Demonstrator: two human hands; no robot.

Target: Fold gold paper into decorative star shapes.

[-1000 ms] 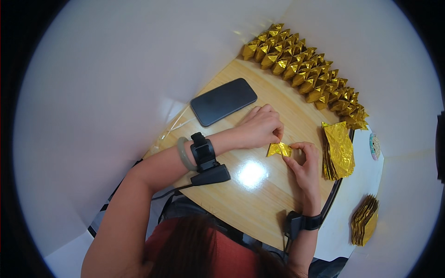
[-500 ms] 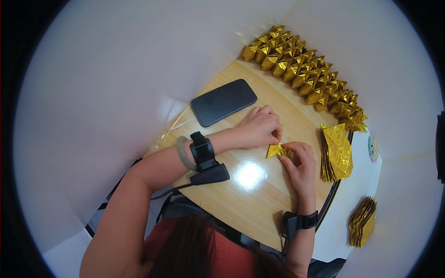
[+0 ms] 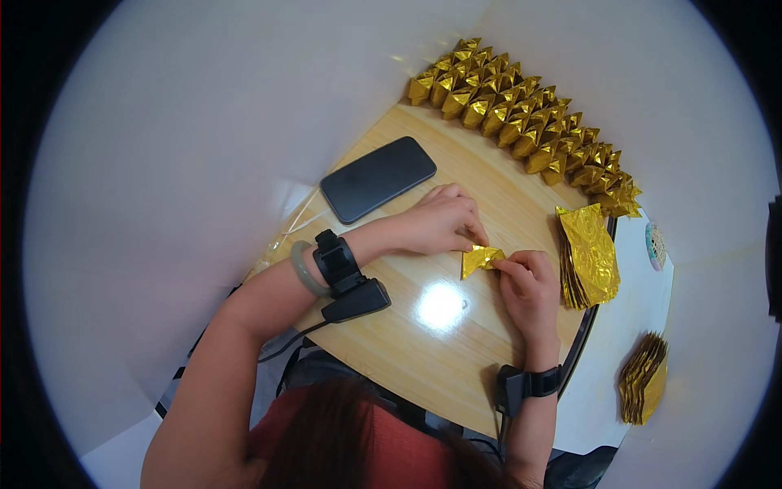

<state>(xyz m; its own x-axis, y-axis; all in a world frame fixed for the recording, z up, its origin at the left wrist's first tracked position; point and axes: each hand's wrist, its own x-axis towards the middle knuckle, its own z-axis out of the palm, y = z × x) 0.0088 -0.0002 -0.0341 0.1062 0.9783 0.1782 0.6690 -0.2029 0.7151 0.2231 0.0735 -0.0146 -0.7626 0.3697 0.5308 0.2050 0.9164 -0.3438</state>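
Note:
A small piece of folded gold foil paper [image 3: 477, 260] is held just above or on the wooden table, between my two hands. The fingertips of my left hand [image 3: 444, 220] are closed at its upper edge. My right hand [image 3: 531, 292] pinches its right end between thumb and forefinger, the other fingers curled. A pointed corner of the foil shows toward the lower left. Right of my right hand lies a stack of flat gold foil sheets [image 3: 590, 257]. Along the far side stand rows of folded gold foil ingots [image 3: 521, 114], packed closely together.
A black phone [image 3: 379, 179] with a white cable lies beyond my left forearm on the wooden table [image 3: 391, 318]. White panels rise on both sides. On the white surface at right are a second foil stack [image 3: 643, 379] and a small round patterned object [image 3: 655, 246].
The view has shifted slightly. My right fingers have drawn together at the foil's right end, and more of the foil's face now shows. My left hand remains at its upper edge.

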